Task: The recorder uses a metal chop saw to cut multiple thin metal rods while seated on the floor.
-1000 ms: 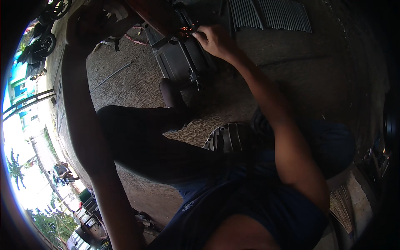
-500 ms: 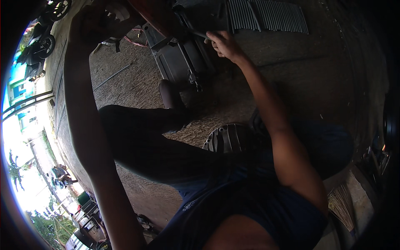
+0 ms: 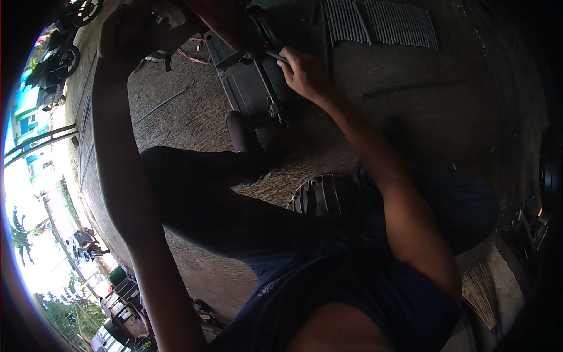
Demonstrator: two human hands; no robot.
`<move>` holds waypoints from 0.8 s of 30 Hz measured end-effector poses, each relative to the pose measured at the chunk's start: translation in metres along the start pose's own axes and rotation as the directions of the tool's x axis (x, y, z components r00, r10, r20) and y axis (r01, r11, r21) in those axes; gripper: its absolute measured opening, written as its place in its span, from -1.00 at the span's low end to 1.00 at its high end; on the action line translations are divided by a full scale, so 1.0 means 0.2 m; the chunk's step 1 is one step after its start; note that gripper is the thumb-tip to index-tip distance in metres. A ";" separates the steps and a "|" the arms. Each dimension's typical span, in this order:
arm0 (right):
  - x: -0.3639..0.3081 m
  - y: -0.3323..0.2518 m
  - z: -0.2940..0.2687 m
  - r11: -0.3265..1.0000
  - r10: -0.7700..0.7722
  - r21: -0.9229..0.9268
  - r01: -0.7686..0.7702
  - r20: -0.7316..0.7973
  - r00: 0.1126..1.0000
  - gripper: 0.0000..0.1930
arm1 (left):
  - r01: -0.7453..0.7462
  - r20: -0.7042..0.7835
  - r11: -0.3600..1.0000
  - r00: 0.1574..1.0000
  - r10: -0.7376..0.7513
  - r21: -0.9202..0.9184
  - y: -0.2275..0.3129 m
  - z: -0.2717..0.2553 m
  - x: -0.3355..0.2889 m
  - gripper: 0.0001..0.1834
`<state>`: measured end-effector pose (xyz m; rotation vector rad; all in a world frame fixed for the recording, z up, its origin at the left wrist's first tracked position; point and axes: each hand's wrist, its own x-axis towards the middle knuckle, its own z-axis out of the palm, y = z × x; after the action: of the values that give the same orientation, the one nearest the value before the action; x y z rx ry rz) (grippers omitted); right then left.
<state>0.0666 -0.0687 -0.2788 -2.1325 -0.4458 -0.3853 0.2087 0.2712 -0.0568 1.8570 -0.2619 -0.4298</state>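
A cut-off saw with a red guard (image 3: 220, 20) and a grey metal base (image 3: 239, 88) sits on the ground ahead of me. My left hand (image 3: 138, 32) is in deep shadow at the top left, closed around the saw's handle; its fingers show only faintly. My right hand (image 3: 303, 73) grips the end of a grey metal rod (image 3: 274, 55), whose other end runs in under the guard. A small orange glow shows beside the rod. The clamp screw (image 3: 271, 100) lies along the base, pointing toward me.
Several cut grey rods (image 3: 404, 23) lie side by side at the far right. A thin rod (image 3: 161, 105) lies on the rough ground to the left. Between my legs is a ribbed metal part (image 3: 316, 196). A straw broom (image 3: 480, 293) stands at lower right, motorcycles (image 3: 61, 64) at far left.
My right hand has moved slightly left and nearer the saw, its back now turned more upward. An orange glow has appeared by the rod. My left hand stays at the handle.
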 end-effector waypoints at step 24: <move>-0.01 0.05 0.03 0.943 0.122 0.305 -0.130 0.046 0.991 -0.75 | 0.081 0.141 0.826 0.990 -0.002 -0.558 0.00 0.07 -0.01 -0.58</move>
<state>0.0698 -0.0697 -0.2904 -1.8518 -0.3559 -0.1996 0.2003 0.2599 -0.0594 1.2523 -0.1601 -0.5930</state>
